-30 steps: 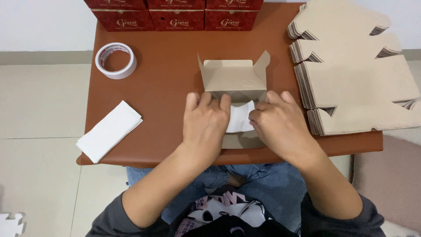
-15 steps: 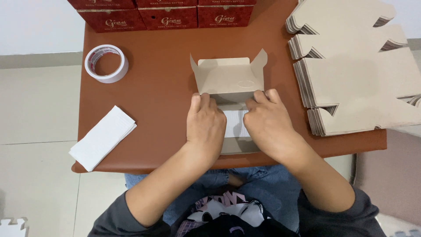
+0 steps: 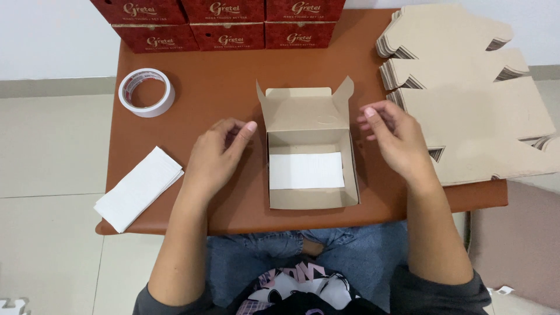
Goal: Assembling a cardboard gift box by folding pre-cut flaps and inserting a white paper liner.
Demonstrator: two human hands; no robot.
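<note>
An open brown cardboard box (image 3: 311, 201) stands on the brown table (image 3: 221, 87), its lid flap raised at the far side. A white paper sheet (image 3: 306, 170) lies flat on the box floor. My left hand (image 3: 219, 154) hovers just left of the box, fingers loosely curled and holding nothing. My right hand (image 3: 396, 140) hovers just right of it, fingers apart, also holding nothing. Neither hand touches the box.
A roll of white tape (image 3: 146, 92) lies at the table's far left. A stack of white paper sheets (image 3: 138, 188) sits at the near left edge. Red printed boxes (image 3: 233, 23) line the far edge. Flat cardboard blanks (image 3: 472, 93) are piled at the right.
Both hands were pressing the white sheet down inside the box. They have lifted out and moved apart to either side, leaving the sheet flat on the box floor.
</note>
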